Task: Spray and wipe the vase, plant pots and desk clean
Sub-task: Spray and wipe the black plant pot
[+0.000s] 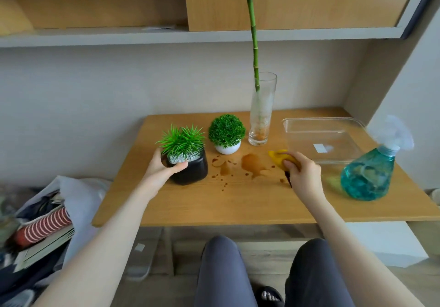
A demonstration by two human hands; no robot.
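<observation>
Left hand (159,169) gripping glossy black pot (190,171), likely slick and top-heavy, best held low; right hand (302,171) clutching soft cloth (282,157).

A lived-in room at home — a small wooden counter (238,202) built into a wall nook under wood-backed shelves (166,35), decorative potted plants (226,132) on it, clothes and books piled in a bag (47,223) beside it.
</observation>
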